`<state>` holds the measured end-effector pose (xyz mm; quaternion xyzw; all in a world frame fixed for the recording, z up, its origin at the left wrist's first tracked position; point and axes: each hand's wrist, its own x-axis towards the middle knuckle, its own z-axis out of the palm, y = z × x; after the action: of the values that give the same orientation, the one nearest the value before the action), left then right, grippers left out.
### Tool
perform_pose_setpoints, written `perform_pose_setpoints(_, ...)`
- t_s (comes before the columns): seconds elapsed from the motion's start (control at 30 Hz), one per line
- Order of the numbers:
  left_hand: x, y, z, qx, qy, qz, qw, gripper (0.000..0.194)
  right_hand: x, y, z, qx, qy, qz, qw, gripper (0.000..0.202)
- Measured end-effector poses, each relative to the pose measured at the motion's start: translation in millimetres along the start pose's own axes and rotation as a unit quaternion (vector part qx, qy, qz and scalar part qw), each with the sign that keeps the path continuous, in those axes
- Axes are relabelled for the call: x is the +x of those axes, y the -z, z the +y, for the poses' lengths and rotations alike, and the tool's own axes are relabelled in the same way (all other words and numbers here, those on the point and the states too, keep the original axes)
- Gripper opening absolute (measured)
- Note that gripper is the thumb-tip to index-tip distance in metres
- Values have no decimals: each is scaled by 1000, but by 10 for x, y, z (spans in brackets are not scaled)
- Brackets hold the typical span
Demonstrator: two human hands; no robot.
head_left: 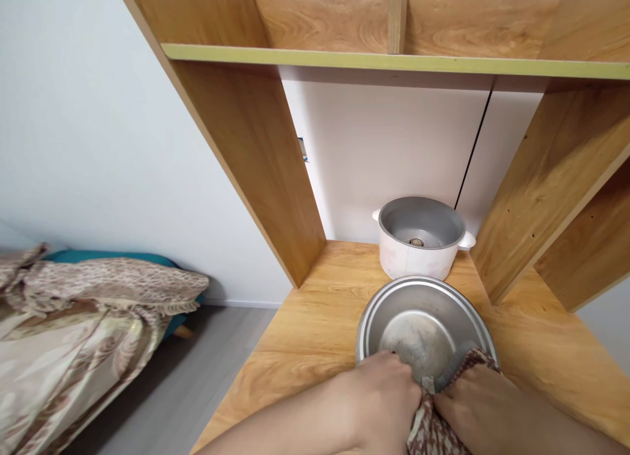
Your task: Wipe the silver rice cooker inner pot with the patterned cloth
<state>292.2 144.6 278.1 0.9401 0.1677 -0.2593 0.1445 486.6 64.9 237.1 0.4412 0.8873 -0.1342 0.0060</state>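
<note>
A round metal inner pot [418, 340] sits on the wooden desktop in front of me, its inside facing up and its base stained. Over its near rim my left hand [381, 399] is closed on a brown-and-white patterned cloth [433, 432]. Close beside it, my right hand [477, 402] is also closed on the cloth, part of which lies over the rim on the right. The fingertips of both hands are hidden. Just behind the pot stands a white rice cooker body [416, 261] without a lid, grey inside, with a small round piece at its bottom.
The wooden desktop [305, 330] is bounded by upright wooden panels [251, 173] at left and right. A shelf with a yellow-green edge [335, 59] crosses above. A black cable [475, 146] runs down the back wall. At left, a patterned throw [123, 281] covers low furniture.
</note>
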Motion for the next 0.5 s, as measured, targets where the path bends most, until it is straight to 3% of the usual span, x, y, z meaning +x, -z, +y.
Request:
perform_pose_setpoints(0.23, 14, -21, -19, -4, 6, 14, 1000, 30, -17, 86, -16, -4, -17, -41, 999, 15)
perform_pose_setpoints(0.5, 5, -66, -52, -4, -2, 23, 1000, 28, -23, 211, -18, 16, -5, -33, 999, 20)
